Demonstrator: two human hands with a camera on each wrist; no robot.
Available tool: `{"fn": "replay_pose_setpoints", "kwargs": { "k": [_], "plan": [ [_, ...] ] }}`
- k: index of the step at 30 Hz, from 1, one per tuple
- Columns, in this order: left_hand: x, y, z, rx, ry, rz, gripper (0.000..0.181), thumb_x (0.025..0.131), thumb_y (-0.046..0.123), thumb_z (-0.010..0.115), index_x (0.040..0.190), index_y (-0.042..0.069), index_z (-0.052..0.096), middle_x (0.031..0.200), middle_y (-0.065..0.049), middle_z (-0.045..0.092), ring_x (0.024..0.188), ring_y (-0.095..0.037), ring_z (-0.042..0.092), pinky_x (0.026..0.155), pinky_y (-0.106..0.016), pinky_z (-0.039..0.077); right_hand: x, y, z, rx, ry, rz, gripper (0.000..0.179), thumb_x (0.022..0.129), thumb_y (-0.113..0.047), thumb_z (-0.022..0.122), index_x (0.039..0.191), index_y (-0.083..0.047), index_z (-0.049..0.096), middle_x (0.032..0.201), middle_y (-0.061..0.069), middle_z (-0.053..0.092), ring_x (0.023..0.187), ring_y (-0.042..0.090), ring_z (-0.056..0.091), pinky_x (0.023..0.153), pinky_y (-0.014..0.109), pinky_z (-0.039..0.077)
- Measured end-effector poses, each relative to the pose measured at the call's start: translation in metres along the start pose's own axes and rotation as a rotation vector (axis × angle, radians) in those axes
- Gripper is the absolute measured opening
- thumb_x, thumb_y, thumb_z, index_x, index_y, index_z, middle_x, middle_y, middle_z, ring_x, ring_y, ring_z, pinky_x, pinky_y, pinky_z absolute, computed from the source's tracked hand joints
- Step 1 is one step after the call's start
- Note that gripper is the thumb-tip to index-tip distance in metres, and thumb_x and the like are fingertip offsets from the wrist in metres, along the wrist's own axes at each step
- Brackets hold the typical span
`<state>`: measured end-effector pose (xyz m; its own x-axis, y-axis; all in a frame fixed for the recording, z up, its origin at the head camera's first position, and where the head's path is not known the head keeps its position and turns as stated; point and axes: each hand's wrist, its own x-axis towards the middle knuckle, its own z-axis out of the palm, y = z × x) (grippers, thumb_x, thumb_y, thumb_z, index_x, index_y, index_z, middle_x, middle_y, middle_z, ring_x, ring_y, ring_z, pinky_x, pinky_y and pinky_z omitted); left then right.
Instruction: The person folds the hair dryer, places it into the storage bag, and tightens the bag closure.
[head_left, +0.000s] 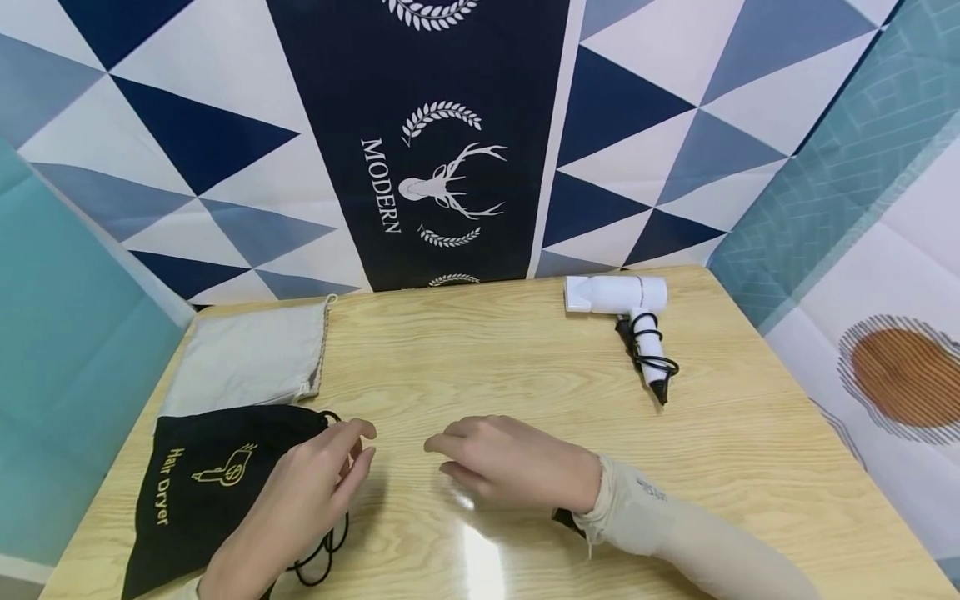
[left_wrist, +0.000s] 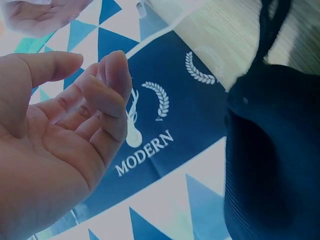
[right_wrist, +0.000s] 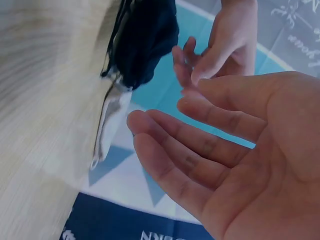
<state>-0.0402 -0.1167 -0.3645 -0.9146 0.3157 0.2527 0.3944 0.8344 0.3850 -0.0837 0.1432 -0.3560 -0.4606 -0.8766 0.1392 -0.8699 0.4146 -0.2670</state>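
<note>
My left hand (head_left: pixel 318 475) hovers beside a black drawstring bag (head_left: pixel 202 492) marked "Hair Dryer" in gold, partly covering it in the head view. Its fingers are loosely bent, and the left wrist view shows nothing in the palm. The bag's black cord (head_left: pixel 330 546) loops out on the table under that hand. My right hand (head_left: pixel 498 458) is over the middle of the table, fingers relaxed and holding nothing. At the back right lies a white hair dryer (head_left: pixel 615 294) on its side, its black cable wound around the handle.
A folded light-grey drawstring bag (head_left: pixel 247 354) lies at the back left, against the black bag's upper edge. Both rest on a wooden table (head_left: pixel 450 358). Patterned cloth walls (head_left: pixel 465 100) stand behind and at both sides.
</note>
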Motion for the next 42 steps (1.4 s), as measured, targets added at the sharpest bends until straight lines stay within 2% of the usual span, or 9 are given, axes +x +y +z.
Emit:
{"fn": "replay_pose_setpoints", "kwargs": {
  "k": [5,12,19,25,32,38,42],
  "plan": [
    [0.006,0.003,0.004,-0.014,0.004,0.031,0.013,0.093,0.009,0.068,0.100,0.019,0.065,0.077,0.014,0.055,0.057,0.006,0.044,0.048,-0.018,0.039,-0.017,0.013,-0.008,0.032,0.030,0.101,0.023,0.101,-0.016,0.057,0.122,-0.010,0.063,0.102,-0.001,0.068,0.088,0.005,0.062,0.080,0.026,0.054],
    [0.014,0.005,0.006,-0.013,-0.002,0.068,0.014,0.093,0.009,0.068,0.103,0.017,0.065,0.080,0.011,0.059,0.059,0.006,0.047,0.047,-0.017,0.039,-0.039,0.036,-0.025,0.017,0.124,0.206,0.027,0.099,-0.014,0.062,0.124,-0.005,0.063,0.108,0.005,0.071,0.095,0.014,0.067,0.084,0.033,0.055],
    [0.026,0.012,0.010,-0.004,0.008,0.127,0.016,0.093,0.009,0.067,0.108,0.015,0.065,0.082,0.011,0.059,0.058,0.004,0.047,0.047,-0.017,0.038,-0.045,0.053,-0.037,-0.049,0.199,0.262,0.027,0.098,-0.011,0.063,0.124,-0.004,0.064,0.105,0.005,0.071,0.088,0.014,0.068,0.079,0.033,0.056],
    [0.038,0.026,0.020,-0.016,-0.033,0.210,0.016,0.097,0.014,0.062,0.112,0.015,0.063,0.087,0.009,0.063,0.059,0.002,0.050,0.050,-0.017,0.040,-0.050,0.059,-0.041,-0.080,0.195,0.292,0.027,0.097,-0.011,0.064,0.122,-0.003,0.065,0.105,0.006,0.071,0.089,0.016,0.068,0.079,0.035,0.056],
    [0.051,0.037,0.022,-0.038,-0.011,0.261,0.017,0.098,0.016,0.061,0.115,0.015,0.062,0.091,0.007,0.065,0.061,0.001,0.053,0.051,-0.017,0.042,-0.059,0.069,-0.052,-0.070,0.176,0.368,0.027,0.098,-0.013,0.063,0.122,-0.002,0.064,0.103,0.007,0.070,0.087,0.018,0.068,0.074,0.036,0.056],
    [0.064,0.044,0.023,-0.041,0.021,0.304,0.019,0.096,0.013,0.064,0.115,0.014,0.061,0.087,0.007,0.064,0.062,-0.002,0.055,0.052,-0.018,0.042,-0.066,0.079,-0.061,-0.042,0.163,0.429,0.028,0.099,-0.014,0.062,0.125,-0.002,0.063,0.106,0.010,0.071,0.091,0.022,0.070,0.076,0.038,0.057],
    [0.074,0.048,0.024,-0.059,0.020,0.319,0.019,0.096,0.013,0.064,0.115,0.012,0.060,0.087,0.006,0.063,0.063,-0.003,0.057,0.052,-0.018,0.043,-0.071,0.085,-0.067,-0.031,0.168,0.451,0.029,0.099,-0.014,0.061,0.125,0.000,0.062,0.107,0.012,0.071,0.091,0.023,0.070,0.077,0.039,0.057]
  ]
}}
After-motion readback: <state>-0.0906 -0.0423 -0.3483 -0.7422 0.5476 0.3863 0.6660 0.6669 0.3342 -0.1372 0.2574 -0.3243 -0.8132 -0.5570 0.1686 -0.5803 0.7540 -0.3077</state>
